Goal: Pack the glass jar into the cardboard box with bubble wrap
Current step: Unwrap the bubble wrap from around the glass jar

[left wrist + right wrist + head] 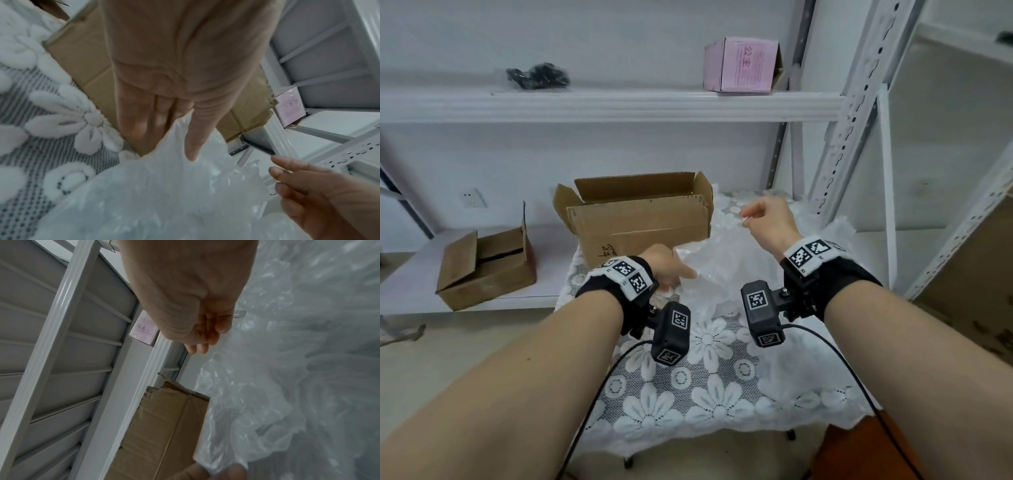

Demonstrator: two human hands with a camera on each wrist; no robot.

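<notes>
My left hand [666,263] pinches the bubble wrap [717,270] at frame centre while my right hand [768,219] lifts its edge, spreading it before the cardboard box [640,222]

From my remote seat the place looked like a storeroom or small packing room; white slotted-steel shelving [849,113] ran along the pale wall and stood again at the right; on its upper shelf sat a pink printed carton [739,65] and a black crumpled bag [537,76]; a small open brown cardboard box [486,270] rested on the low shelf; a larger open brown cardboard box [640,219] stood on a small table under a white floral lace cloth [709,387], beside heaped clear bubble wrap [722,267].
</notes>
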